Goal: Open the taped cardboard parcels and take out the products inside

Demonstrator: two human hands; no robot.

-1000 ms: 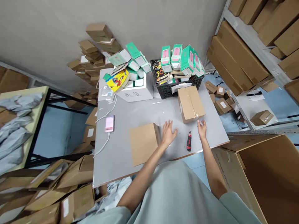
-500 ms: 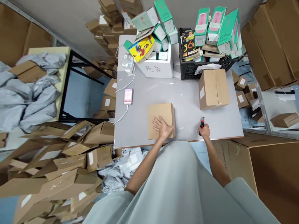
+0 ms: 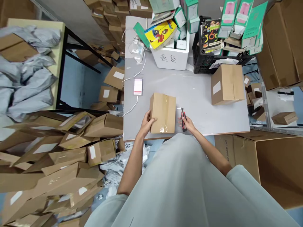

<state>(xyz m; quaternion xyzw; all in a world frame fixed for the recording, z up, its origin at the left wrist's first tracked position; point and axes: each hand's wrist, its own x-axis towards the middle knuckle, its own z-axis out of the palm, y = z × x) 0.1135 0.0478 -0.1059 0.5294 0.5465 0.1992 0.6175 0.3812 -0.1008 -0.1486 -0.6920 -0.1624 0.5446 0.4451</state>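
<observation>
A taped brown cardboard box [image 3: 163, 113] stands near the front edge of the grey table [image 3: 194, 97]. My left hand [image 3: 147, 121] grips its left side, fingers wrapped round the edge. My right hand [image 3: 187, 123] is closed on a red and black utility knife [image 3: 183, 117], held just right of the box with its tip pointing away from me. A second, larger taped box [image 3: 227, 84] sits at the table's right side.
A phone [image 3: 138, 86] on a white cable lies left of the box. At the back stand a white foam bin [image 3: 171, 56] and a black crate [image 3: 213, 58] heaped with green cartons. Flattened boxes [image 3: 59, 151] pile up left; an open large carton [image 3: 274, 164] stands right.
My left hand went from lying flat on the box's top to gripping its left side, and the box now shows its taped face. My right hand picked up the knife and brought it beside the box.
</observation>
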